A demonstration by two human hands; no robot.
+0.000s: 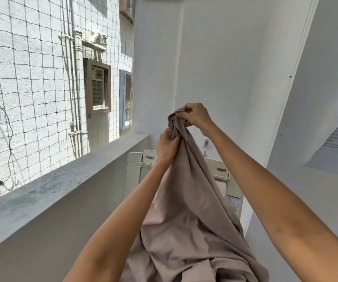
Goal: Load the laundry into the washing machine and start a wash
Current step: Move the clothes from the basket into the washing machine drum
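Observation:
A large beige sheet (186,210) hangs in front of me, bunched at the top and draping down out of the frame's bottom. My right hand (196,115) grips its uppermost gathered end. Just below and to the left, my left hand (166,147) pinches the same bunched cloth. Both arms are raised. Behind the sheet stands the white washing machine with its lid (135,171) upright; the cloth hides its tub and controls.
A grey concrete ledge (58,188) runs along the left under a netted opening (42,78). White walls close in behind and to the right. A tap (206,145) is fixed on the wall above the machine.

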